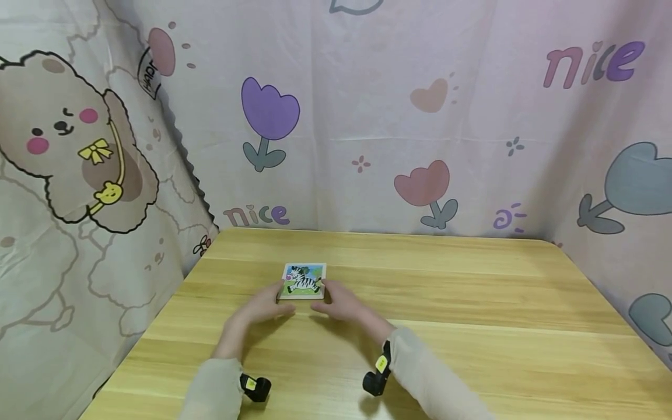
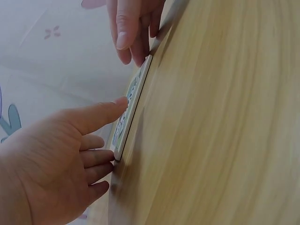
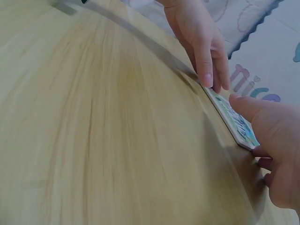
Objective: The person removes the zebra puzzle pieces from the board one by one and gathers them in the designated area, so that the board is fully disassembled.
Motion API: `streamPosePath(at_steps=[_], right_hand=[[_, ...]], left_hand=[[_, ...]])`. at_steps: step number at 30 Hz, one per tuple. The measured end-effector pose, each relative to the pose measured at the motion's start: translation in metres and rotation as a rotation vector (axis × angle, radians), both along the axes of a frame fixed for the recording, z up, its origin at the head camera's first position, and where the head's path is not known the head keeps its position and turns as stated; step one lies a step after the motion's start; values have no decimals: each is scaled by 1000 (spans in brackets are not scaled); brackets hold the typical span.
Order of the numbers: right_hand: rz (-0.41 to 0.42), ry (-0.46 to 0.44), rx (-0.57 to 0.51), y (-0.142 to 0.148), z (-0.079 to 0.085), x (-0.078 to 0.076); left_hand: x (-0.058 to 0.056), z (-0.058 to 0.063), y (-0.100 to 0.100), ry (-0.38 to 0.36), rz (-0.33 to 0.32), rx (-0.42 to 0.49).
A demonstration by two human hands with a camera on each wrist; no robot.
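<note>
A small square zebra picture board [image 1: 304, 281] with a pale rim lies flat on the wooden table [image 1: 472, 291]. My left hand [image 1: 262, 304] is at its left side, fingertips right at the edge. On the opposite side, my right hand [image 1: 342, 300] has its fingertips at the board's right edge. Both thumbs point inward near the front edge, apart from each other. The left wrist view shows the left hand's fingers [image 2: 99, 158] extended beside the board's edge, not curled round it. In the right wrist view the right thumb [image 3: 243, 105] stretches across in front of the picture.
Each wrist carries a small black camera, the left one [image 1: 255, 388] and the right one [image 1: 377, 373] hanging over the table. Curtains printed with flowers [image 1: 270, 111] and a bear [image 1: 79, 146] hang behind and to the left. Wooden tabletop extends far to the right.
</note>
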State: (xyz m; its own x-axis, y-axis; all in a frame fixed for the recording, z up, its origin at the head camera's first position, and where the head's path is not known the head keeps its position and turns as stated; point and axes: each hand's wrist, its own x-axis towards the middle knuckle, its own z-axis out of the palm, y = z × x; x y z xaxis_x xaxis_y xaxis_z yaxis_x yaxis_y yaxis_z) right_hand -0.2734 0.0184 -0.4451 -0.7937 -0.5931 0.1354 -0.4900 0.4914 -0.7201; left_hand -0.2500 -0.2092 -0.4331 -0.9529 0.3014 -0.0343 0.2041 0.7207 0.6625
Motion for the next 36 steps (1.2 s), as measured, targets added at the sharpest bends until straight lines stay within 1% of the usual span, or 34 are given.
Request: streamPosePath(at_steps=[4, 8, 11, 14, 16, 19, 23, 25, 28, 32, 36], right_hand=[[-55, 28, 42, 19, -3, 3], [-105, 56, 84, 37, -5, 7], [-110, 87, 86, 50, -6, 10], [-105, 97, 93, 63, -8, 14], [-95, 97, 85, 71, -10, 18], [-99, 56, 58, 83, -11, 25], [-134, 29, 33, 97, -10, 34], [-156, 31, 36, 104, -9, 38], [-179, 36, 32, 114, -7, 44], [-198, 37, 33, 128, -6, 53], [-204, 45, 26, 140, -9, 63]], left_hand=[[-3, 1, 14, 13, -27, -16], [-5, 2, 30, 40, -88, -24], [-5, 2, 41, 56, -127, -28], [-5, 2, 51, 43, -157, -30], [-4, 2, 57, 27, -177, -24], [-2, 1, 65, 20, -215, -18], [1, 1, 76, 30, -264, -15], [3, 2, 83, 25, -285, -10], [6, 3, 91, 27, -306, -36], [12, 3, 102, 12, -327, -82], [19, 3, 111, -9, -354, -81]])
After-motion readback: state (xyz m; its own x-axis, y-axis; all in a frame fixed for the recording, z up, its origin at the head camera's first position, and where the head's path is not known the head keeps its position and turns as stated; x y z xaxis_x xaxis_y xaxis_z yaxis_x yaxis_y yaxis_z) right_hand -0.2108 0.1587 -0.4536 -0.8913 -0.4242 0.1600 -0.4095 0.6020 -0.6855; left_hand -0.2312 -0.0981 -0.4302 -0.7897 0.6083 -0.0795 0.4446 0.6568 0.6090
